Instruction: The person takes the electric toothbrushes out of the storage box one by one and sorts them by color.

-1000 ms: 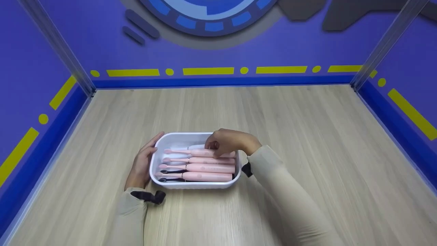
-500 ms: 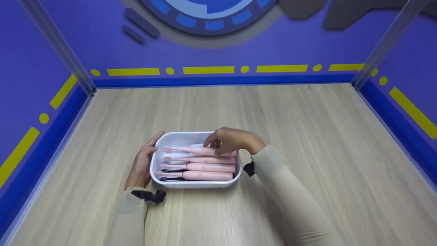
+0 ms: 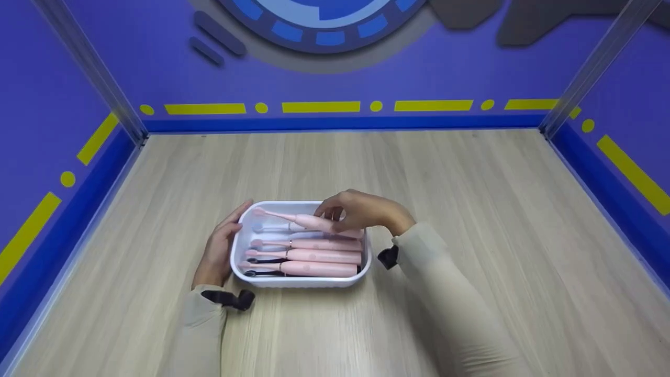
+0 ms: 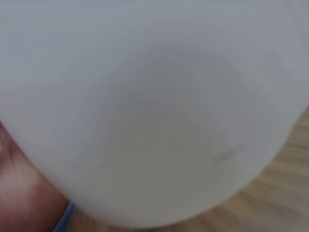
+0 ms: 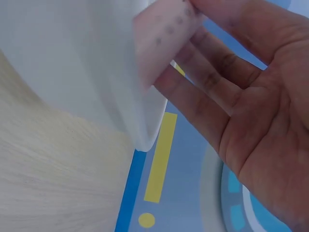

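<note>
A white plastic bin (image 3: 301, 283) stands on the table with electric toothbrushes lying side by side in it. My left hand (image 3: 212, 256) rests along the bin's left end, fingers straight against the outside and thumb at the rim. With my right hand (image 3: 369, 213) I pinch the handle of a pink electric toothbrush (image 3: 309, 222) at the back of the bin; its head end is tipped up. In the right wrist view, thumb and fingertips grip the pink handle (image 5: 161, 41) beside the bin's wall. Three pink toothbrushes (image 3: 324, 256) lie in front of it.
Dark toothbrush heads (image 3: 254, 273) show beneath the front pink ones, and a white toothbrush (image 3: 272, 228) lies under the raised one. Purple panels (image 3: 335, 86) with yellow marks enclose the wooden table (image 3: 471, 209) at the back and both sides.
The rearmost pink toothbrush has been lifted and tilted by my right hand, its head rising toward the back rim and uncovering a white toothbrush. My left hand stays at the bin.
</note>
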### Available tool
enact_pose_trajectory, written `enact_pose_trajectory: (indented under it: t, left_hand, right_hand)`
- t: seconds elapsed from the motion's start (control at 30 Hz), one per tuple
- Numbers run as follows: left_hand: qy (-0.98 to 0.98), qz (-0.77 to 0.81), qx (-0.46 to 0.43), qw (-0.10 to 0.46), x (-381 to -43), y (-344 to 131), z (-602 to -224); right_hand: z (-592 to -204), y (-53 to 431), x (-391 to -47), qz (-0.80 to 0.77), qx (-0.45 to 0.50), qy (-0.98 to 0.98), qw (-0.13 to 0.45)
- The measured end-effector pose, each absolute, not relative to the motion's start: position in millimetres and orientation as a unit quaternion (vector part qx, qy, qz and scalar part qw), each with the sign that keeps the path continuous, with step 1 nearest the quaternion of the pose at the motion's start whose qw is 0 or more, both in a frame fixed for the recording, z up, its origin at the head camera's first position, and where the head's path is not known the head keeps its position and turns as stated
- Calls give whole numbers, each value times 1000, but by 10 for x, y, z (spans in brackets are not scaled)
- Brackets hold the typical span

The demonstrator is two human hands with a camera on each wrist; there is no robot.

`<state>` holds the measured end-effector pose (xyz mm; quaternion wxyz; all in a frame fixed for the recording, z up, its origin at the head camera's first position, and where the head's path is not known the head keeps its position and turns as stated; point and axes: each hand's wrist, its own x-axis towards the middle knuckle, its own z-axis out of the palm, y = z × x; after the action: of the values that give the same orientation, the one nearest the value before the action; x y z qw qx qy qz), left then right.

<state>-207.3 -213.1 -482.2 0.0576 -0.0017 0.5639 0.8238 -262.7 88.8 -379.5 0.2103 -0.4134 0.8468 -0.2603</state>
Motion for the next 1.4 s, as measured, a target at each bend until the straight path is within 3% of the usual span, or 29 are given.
enact_pose_trajectory:
  t: [0.6, 1.17, 1.4]
  left_hand:
    - [556, 829, -10, 53, -2076, -2126, -4827]
    - [565, 824, -11, 54, -2079, -2130, -4825]
    - [575, 816, -2, 57, -2077, -2137, -4826]
  right_hand:
    - [-3816, 1028, -2682, -376, -392, 825, 155]
    - [-3873, 1194, -2738, -477, -360, 800, 57]
    - [-3689, 1225, -2589, -495, -347, 796, 11]
